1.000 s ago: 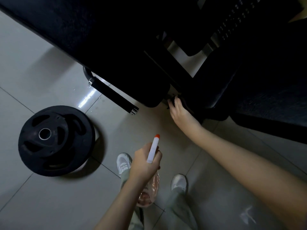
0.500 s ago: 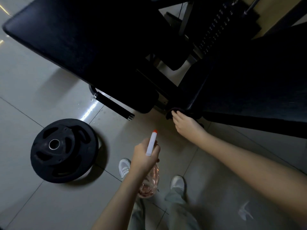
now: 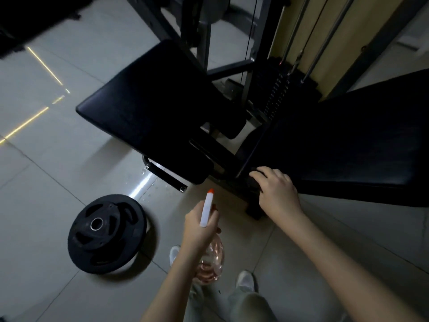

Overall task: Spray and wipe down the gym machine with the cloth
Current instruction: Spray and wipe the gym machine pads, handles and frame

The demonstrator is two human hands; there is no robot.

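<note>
My left hand (image 3: pixel 197 226) grips a clear pinkish spray bottle (image 3: pixel 212 261); its white nozzle with an orange tip points up toward the gym machine. The machine has two black pads: a left pad (image 3: pixel 148 101) and a larger right pad (image 3: pixel 348 147). My right hand (image 3: pixel 277 194) lies on the near left corner of the right pad. Its fingers curl over a dark cloth (image 3: pixel 254 180), which is hard to tell from the black pad.
A black weight plate (image 3: pixel 106 233) lies flat on the tiled floor to the left. A short black handle bar (image 3: pixel 166 176) sticks out under the left pad. The weight stack (image 3: pixel 276 96) and cables stand behind. My shoes (image 3: pixel 246 280) are below.
The view has tilted up and back, showing more of the machine. My right hand has moved from under the frame onto the corner of the right pad. The left hand keeps hold of the bottle.
</note>
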